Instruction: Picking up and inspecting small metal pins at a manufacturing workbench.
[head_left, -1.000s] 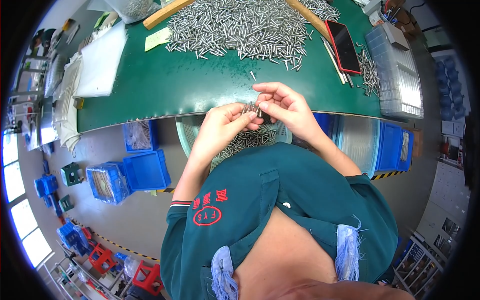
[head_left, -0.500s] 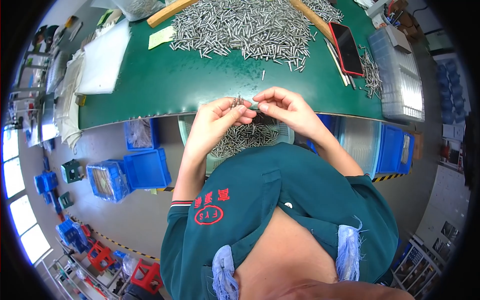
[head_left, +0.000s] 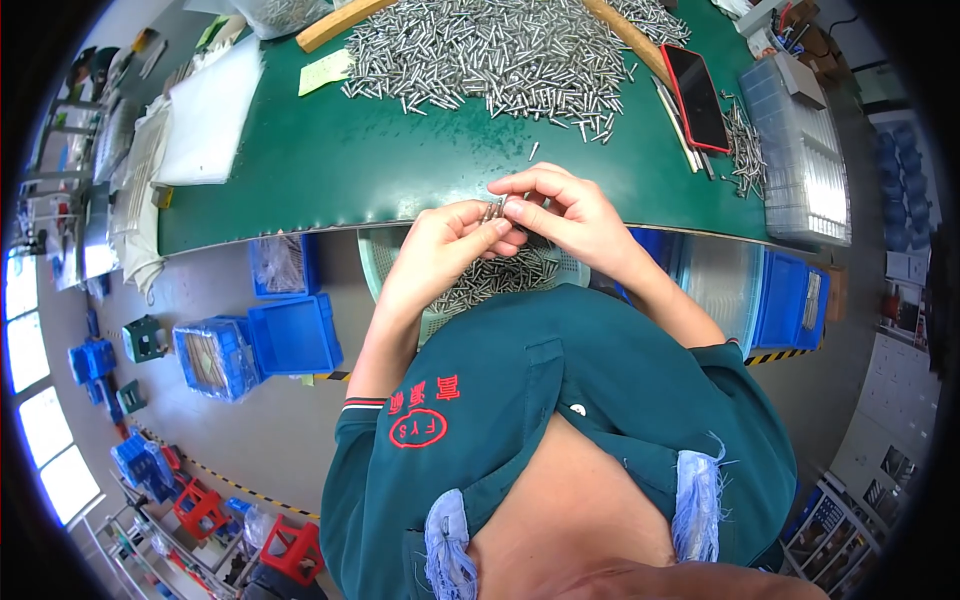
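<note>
While the bare left hand (head_left: 445, 240) pinches slim, silvery metal pins (head_left: 489, 213) at upper centre, the bare right hand (head_left: 577, 215) meets them, whether pinching I cannot tell.

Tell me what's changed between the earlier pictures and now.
Half a second ago the hands were apart; the right hand has since moved left, bringing its fingertips to the metal pins in the left hand. Whether it grips one is unclear. The lone pin on the table has shifted right and turned. The pin pile and phone stayed put.
</note>
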